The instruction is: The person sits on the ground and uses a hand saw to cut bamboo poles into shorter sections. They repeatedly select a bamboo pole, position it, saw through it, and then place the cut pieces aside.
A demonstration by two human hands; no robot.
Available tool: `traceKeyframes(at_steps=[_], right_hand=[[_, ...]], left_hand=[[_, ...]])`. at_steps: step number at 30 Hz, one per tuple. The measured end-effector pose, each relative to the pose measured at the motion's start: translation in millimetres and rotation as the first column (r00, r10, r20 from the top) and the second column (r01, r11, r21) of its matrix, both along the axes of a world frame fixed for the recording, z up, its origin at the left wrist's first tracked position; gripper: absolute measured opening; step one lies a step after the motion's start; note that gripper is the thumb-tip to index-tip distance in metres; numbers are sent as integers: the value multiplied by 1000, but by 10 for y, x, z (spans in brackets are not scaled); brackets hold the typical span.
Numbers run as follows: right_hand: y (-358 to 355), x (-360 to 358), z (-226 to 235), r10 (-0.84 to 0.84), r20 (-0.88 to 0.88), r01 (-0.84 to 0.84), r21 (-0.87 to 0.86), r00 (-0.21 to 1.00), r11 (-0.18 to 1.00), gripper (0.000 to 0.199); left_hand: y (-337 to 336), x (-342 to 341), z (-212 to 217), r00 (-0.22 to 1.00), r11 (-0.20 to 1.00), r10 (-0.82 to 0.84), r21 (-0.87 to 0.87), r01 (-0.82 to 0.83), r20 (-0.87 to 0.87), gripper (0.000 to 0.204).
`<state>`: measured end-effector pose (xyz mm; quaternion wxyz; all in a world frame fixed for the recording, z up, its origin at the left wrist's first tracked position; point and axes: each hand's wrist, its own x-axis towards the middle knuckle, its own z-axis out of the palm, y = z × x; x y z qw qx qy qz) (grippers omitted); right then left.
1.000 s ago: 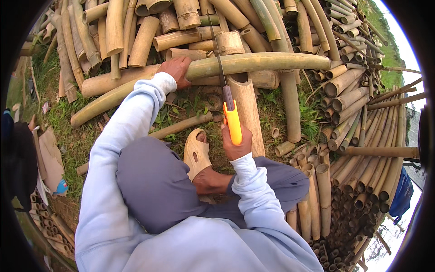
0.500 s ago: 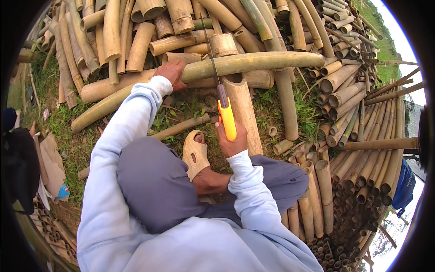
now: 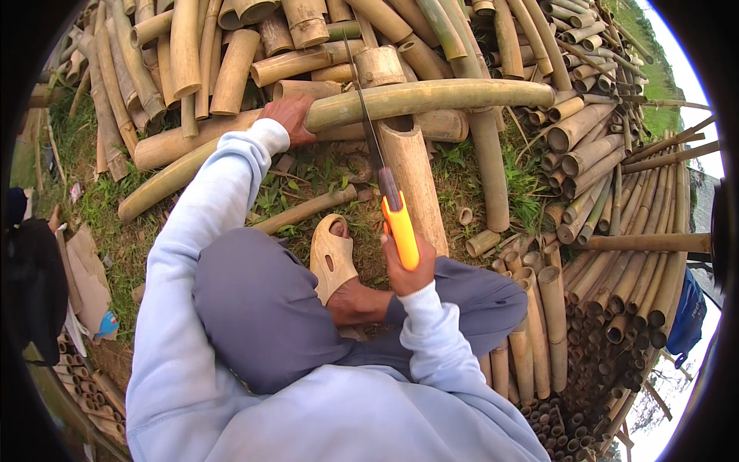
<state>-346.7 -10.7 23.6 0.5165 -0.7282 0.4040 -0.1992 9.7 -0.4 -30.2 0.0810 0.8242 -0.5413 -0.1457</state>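
Note:
A long greenish bamboo pole (image 3: 454, 95) lies crosswise in front of me, resting over other bamboo pieces. My left hand (image 3: 290, 122) is closed around it, left of the blade. In my right hand (image 3: 406, 262) is the orange and yellow handle of a hand saw (image 3: 401, 227). Its long dark blade crosses the pole and points away from me; how deep it sits in the pole I cannot tell. Beneath the pole, a thick bamboo piece (image 3: 416, 181) with an open end slants toward me.
Cut bamboo lengths (image 3: 231, 69) are heaped at the far side. More bamboo is stacked at the right (image 3: 585, 138) and beside my right knee (image 3: 539, 323). My sandalled foot (image 3: 332, 258) rests on grassy ground. Cardboard (image 3: 88, 269) lies at the left.
My right hand has drawn the saw back toward me and slightly right, so the handle sits farther from the pole. My left hand keeps its hold on the pole.

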Motion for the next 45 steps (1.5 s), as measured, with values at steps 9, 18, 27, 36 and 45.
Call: traceKeyframes(at_steps=[9,18,27,36,45], right_hand=[[-318,337,-118,-1,29,3,-63,1000,998,16],[410,-673,419,18,-62,-30,-195,998,980,18],[188,-191,94,0,-29,-3,-98,1000,995,15],[-94,232,-223,-8,37,11,-80,999,997,13],[-9,200,72,-24,44,26,-48,999,998,15]], left_hand=[[-215,-80,65,1000,999,-26,21,26,-5,61],[-30,-6,5,999,998,16,65,-14,-37,57],[-21,116,35,1000,999,-19,47,19,-17,67],[-123,31,-27,999,996,-34,81,34,-10,72],[132,-228,-250,959,998,33,-61,-17,282,61]])
